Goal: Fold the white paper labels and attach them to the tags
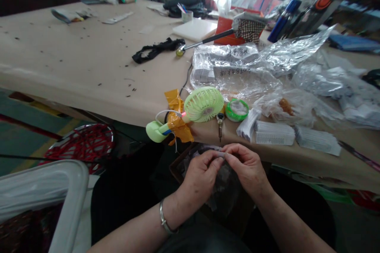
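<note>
The left hand (200,176) and the right hand (249,168) are close together, and the tips of their thumbs and pointing fingers pinch a small, thin, pale slip (220,154). The slip is in between the two hands. Right under them is a brown cardboard box (175,169) with lots of crumpled, see-through, pale scraps (225,191) in it.

Just past the hands, on the tan table (89,63), is a round, bright green plastic tub (236,118) with something whitish inside; I cannot tell what. Beside the tub, nearer the left hand, is a light green plastic fan (204,104).

Past the right hand are stacks of small white paper tags (274,133). Behind them a crinkly clear plastic bag (308,116) has a small orange-brown lump (286,106) in or under it. Farther off, clear shiny plastic wrap (267,81) covers white bundles (225,57) with black writing. Far past the hands, a little see-through cup (187,17) has pens in it.

Well to the left of the left hand, a big white plastic bin (77,189) holds dark reddish stuff (25,225).
</note>
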Action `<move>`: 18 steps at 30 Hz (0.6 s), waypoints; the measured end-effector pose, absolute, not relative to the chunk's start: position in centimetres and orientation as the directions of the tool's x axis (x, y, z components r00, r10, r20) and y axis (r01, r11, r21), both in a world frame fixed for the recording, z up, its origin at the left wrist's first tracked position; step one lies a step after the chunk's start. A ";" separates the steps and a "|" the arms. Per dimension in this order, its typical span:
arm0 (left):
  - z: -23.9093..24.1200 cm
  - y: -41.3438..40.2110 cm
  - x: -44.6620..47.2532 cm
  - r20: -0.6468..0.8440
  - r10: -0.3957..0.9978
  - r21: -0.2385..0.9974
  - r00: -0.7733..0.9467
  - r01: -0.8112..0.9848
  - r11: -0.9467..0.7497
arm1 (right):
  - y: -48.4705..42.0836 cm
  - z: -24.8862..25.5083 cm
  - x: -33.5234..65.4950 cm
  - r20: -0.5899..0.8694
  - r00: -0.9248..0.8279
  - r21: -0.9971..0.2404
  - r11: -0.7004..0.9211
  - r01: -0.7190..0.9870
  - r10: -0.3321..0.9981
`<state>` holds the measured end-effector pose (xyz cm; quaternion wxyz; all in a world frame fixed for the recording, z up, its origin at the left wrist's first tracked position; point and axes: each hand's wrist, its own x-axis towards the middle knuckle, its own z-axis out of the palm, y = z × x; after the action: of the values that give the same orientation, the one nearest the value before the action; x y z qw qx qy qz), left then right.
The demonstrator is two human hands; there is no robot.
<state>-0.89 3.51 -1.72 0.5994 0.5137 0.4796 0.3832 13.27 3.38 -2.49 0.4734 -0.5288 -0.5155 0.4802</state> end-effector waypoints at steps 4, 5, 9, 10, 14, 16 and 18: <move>-1.4 4.7 -1.5 -0.093 0.983 0.983 0.160 0.172 0.065 | 4.3 -2.6 13.0 0.006 0.010 -0.981 0.004 0.196 1.000; -1.3 4.9 -1.6 -0.074 0.986 0.978 0.150 0.203 0.042 | 4.4 -2.6 13.0 0.011 0.010 -0.977 0.009 0.214 1.000; -1.3 5.5 -1.6 -0.008 0.988 0.955 0.156 0.295 -0.039 | 4.7 -2.7 12.9 0.052 0.016 -0.960 0.046 0.276 0.999; -1.3 5.6 -1.6 0.006 0.987 0.950 0.162 0.306 -0.056 | 4.7 -2.7 12.9 0.064 0.018 -0.955 0.056 0.292 0.998; -1.6 5.8 -1.5 0.038 0.986 0.942 0.165 0.322 -0.090 | 4.9 -2.9 12.9 0.116 0.017 -0.937 0.104 0.333 0.993; -1.7 5.8 -1.4 0.051 0.987 0.944 0.155 0.316 -0.098 | 5.0 -2.9 12.9 0.136 0.020 -0.934 0.121 0.337 0.991; -1.8 5.8 -1.4 0.066 0.986 0.945 0.156 0.308 -0.112 | 5.0 -3.0 13.0 0.146 0.024 -0.933 0.130 0.335 0.989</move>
<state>-1.38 5.83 -1.78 0.4250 0.6303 0.5133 0.3983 12.96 5.00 -2.98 0.4543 -0.5529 -0.5988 0.3597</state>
